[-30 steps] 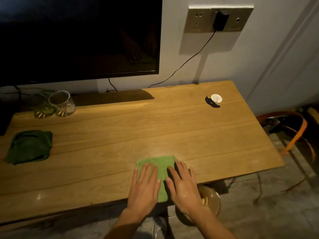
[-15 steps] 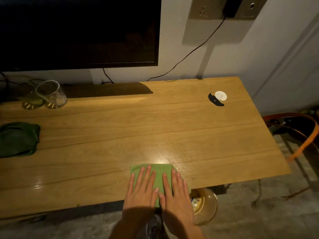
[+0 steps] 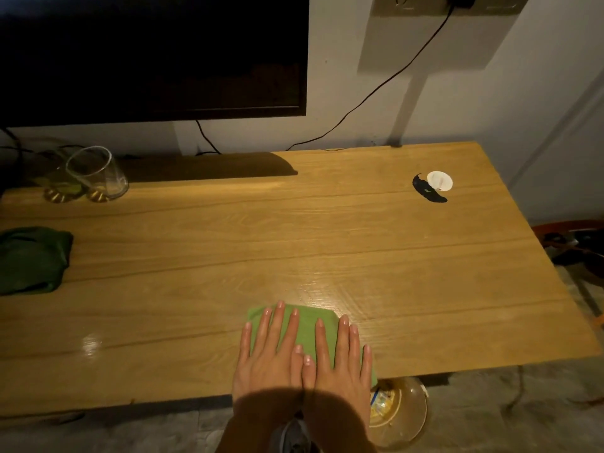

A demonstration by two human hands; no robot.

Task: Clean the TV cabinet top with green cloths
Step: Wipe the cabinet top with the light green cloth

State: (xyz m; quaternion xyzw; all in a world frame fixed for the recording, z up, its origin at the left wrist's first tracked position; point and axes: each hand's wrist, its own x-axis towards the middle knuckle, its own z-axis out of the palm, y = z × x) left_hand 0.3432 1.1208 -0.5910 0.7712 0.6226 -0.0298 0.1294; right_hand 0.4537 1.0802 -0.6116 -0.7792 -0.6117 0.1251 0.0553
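A light green cloth [image 3: 309,325] lies flat near the front edge of the wooden TV cabinet top [image 3: 327,240]. My left hand [image 3: 269,354] and my right hand [image 3: 340,361] press on it side by side, fingers straight and spread, thumbs touching. Most of the cloth is hidden under the hands. A second, dark green cloth [image 3: 31,259] lies crumpled at the left edge of the cabinet top, away from both hands.
A black TV [image 3: 153,53] hangs above the back left. A tilted clear glass [image 3: 96,174] stands at the back left. A white cap with a black smear [image 3: 433,188] sits at the back right. A cable runs down the wall. A round container [image 3: 398,410] is on the floor.
Both hands with the light green cloth stayed near the front edge and drew closer together, thumbs now touching. The view shifted slightly, so the dark cloth sits farther left in frame.
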